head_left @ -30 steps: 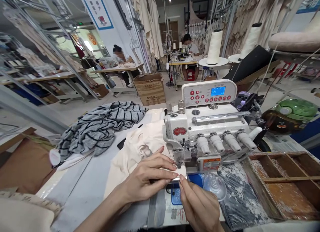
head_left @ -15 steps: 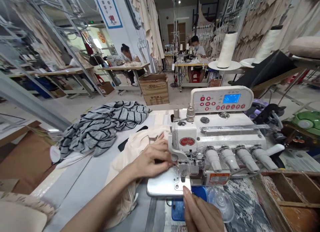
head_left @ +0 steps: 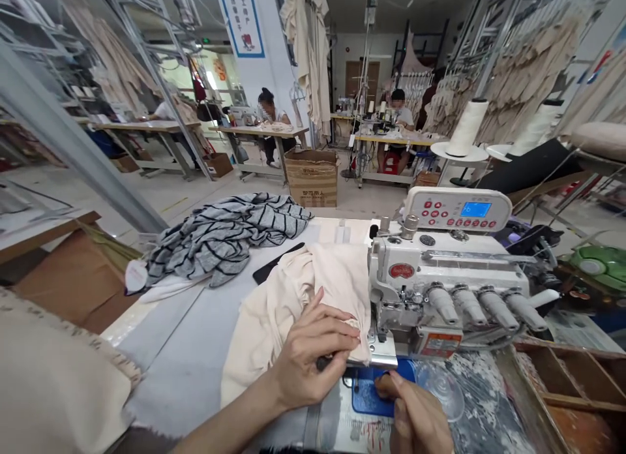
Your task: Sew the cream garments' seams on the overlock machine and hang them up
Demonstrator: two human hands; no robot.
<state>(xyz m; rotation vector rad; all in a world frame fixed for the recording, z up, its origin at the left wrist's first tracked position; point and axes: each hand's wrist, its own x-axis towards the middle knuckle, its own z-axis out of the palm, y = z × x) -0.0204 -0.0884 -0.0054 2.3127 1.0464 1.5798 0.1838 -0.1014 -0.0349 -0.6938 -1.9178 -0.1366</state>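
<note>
Cream fabric (head_left: 278, 310) lies bunched on the left of the white overlock sewing machine (head_left: 454, 265), its right edge over the metal plate beside the presser area. My left hand (head_left: 313, 356) is closed on the near edge of this fabric, thumb below and fingers on top. A small dark object shows beneath the palm, too covered to name. Just in front of the plate, above a blue tray (head_left: 374, 402), my right hand (head_left: 420, 411) has its thumb and fingers pressed together. Whatever they may hold is too small to make out.
Grey striped fabric (head_left: 229, 235) is heaped at the back left, near a black phone-like slab (head_left: 274, 265). A wooden compartment box (head_left: 562, 398) stands right. Thread cones (head_left: 467, 128) rise behind the machine. Co-workers sit at distant sewing tables.
The view has turned left. The cream fabric has come toward me and now covers much of the metal plate. My left hand has moved nearer with it; my right hand stays low in front.
</note>
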